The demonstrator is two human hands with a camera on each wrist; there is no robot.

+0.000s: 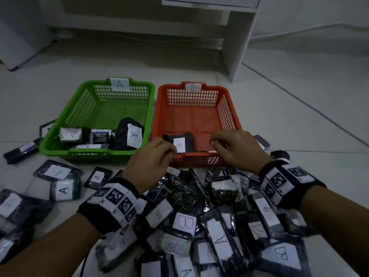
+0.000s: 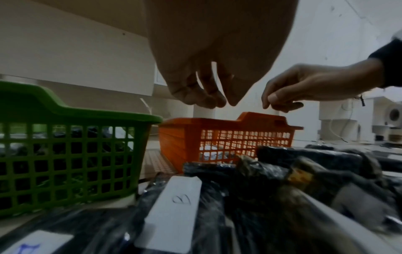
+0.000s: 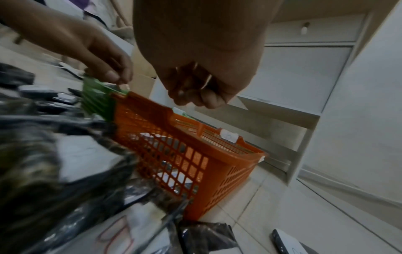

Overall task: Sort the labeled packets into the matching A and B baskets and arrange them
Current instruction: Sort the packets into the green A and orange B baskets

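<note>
The green basket (image 1: 79, 108) marked A holds several dark packets, one with an A label (image 1: 134, 138). In the orange basket (image 1: 229, 102) marked B, a dark packet with a B label (image 1: 179, 144) lies at the near left corner. A white label edge shows near the front rim to its right. My left hand (image 1: 168, 151) hovers over the orange basket's near rim beside that B packet, fingers loosely curled and holding nothing (image 2: 208, 100). My right hand (image 1: 216, 141) hovers over the near right of the same basket, fingers curled down, nothing in them (image 3: 195, 99).
A heap of labeled dark packets (image 1: 219, 226) covers the tiled floor under my wrists. More A packets (image 1: 63, 189) lie scattered at the left. A white desk leg (image 1: 239, 43) stands behind the baskets. One packet (image 1: 21, 149) lies left of the green basket.
</note>
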